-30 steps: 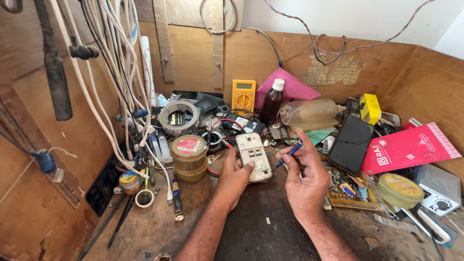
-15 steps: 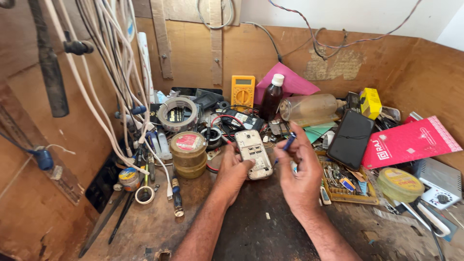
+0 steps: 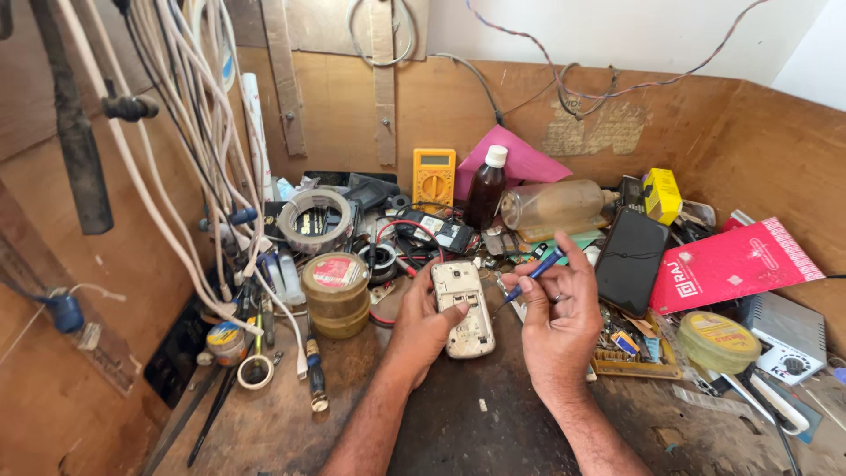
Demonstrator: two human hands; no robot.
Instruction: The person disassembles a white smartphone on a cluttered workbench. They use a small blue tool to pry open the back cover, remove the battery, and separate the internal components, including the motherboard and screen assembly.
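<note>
While the phone lay opened: the step in hand looked like work on its exposed back.
Phone: a white handset [image 3: 460, 308] with its back cover off rested on the dark mat near the middle of the counter [image 3: 291, 414], toward the front edge.
Left hand: the left hand [image 3: 423, 322] clasped the handset's left side, thumb pressed on its lower face, pinning it in place.
Right hand: the right hand [image 3: 557, 319] pinched a blue-handled screwdriver [image 3: 533, 270] between thumb and fingers, tip slanting down toward the handset's right edge, close beside it; contact could not be told.
Next move, as judged: the tip needed a small, steady placement onto a screw or seam while the other hand kept the handset from sliding.
Surroundings: stacked tape tins [image 3: 335, 293] stood left of the handset; a black tablet [image 3: 631, 261] and a red booklet [image 3: 736, 264] lay toward the right edge; a yellow multimeter [image 3: 434, 177] leaned at the back wall.
Change since the earlier picture: the screwdriver was lifted higher then, and had since dropped nearer the handset; the grip on the handset was unchanged.
</note>
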